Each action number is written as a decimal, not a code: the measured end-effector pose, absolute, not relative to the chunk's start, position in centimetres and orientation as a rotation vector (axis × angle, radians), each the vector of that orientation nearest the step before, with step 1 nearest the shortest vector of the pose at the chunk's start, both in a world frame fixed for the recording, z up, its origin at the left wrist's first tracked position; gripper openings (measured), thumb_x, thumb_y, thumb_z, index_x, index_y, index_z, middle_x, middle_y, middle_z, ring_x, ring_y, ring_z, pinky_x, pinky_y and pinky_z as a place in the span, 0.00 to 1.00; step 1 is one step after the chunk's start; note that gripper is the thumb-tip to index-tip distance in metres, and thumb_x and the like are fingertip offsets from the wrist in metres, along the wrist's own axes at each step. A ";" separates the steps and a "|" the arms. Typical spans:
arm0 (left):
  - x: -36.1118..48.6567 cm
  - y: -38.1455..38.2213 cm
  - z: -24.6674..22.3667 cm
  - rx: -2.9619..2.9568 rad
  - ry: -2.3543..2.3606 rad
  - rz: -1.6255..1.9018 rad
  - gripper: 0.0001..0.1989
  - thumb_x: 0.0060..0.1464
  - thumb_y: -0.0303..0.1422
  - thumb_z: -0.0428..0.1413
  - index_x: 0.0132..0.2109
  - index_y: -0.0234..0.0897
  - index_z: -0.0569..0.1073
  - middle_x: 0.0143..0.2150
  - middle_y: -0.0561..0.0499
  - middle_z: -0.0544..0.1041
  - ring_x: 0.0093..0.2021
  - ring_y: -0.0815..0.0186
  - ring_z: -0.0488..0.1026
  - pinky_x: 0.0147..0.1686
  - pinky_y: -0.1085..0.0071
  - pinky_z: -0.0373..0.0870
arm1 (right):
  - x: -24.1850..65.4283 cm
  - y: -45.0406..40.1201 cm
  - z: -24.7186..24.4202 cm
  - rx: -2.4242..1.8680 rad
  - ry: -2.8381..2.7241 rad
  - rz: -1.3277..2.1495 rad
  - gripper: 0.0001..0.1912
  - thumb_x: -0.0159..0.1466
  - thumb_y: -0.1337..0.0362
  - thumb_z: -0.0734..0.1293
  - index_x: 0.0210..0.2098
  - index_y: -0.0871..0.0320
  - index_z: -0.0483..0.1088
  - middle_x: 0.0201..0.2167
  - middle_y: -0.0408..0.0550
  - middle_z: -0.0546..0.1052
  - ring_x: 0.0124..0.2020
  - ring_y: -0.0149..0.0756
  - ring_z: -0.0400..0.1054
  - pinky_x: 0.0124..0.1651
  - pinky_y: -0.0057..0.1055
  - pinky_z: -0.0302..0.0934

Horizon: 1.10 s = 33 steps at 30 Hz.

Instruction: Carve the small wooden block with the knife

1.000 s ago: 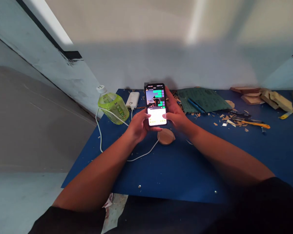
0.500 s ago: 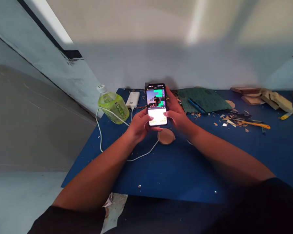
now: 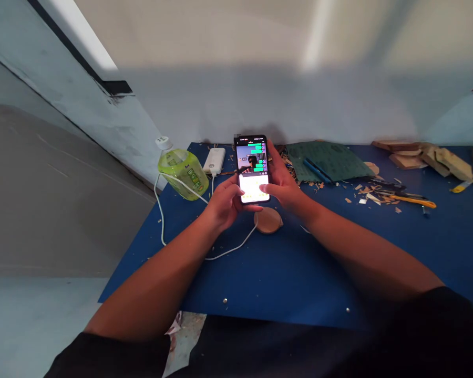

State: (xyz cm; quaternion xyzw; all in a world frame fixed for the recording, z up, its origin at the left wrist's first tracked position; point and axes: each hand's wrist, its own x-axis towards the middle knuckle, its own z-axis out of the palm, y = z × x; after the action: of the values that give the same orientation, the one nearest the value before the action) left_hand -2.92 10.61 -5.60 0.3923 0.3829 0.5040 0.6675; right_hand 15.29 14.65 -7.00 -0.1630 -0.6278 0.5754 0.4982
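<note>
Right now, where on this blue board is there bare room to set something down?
Between the left forearm and right forearm, in front of the wooden disc, the blue board is bare. Another bare strip runs beyond the right forearm, below the wood shavings. Crowded along the far edge: bottle, power bank, green sandpaper, wood offcuts.

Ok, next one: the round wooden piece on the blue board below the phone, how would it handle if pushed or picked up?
The round wooden piece looks like solid wood, so probably stiff and fairly light for its size. It lies flat on the blue board, so a push would likely slide it; stood on edge, its rounded outline might roll.
</note>
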 end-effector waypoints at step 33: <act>-2.7 10.6 -6.5 0.991 0.901 1.170 0.23 0.52 0.33 0.68 0.55 0.37 0.79 0.49 0.41 0.84 0.41 0.52 0.84 0.25 0.66 0.84 | 15.6 14.2 -6.3 -0.419 -1.546 1.471 0.65 0.55 0.61 0.69 0.81 0.39 0.27 0.72 0.49 0.69 0.63 0.53 0.72 0.62 0.55 0.71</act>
State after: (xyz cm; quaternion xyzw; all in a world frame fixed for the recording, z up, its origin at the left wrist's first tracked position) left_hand -2.70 10.61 -6.52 0.4326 0.3936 0.5109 0.6300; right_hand 15.57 14.25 -6.34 -0.1705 -0.6295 0.5988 0.4648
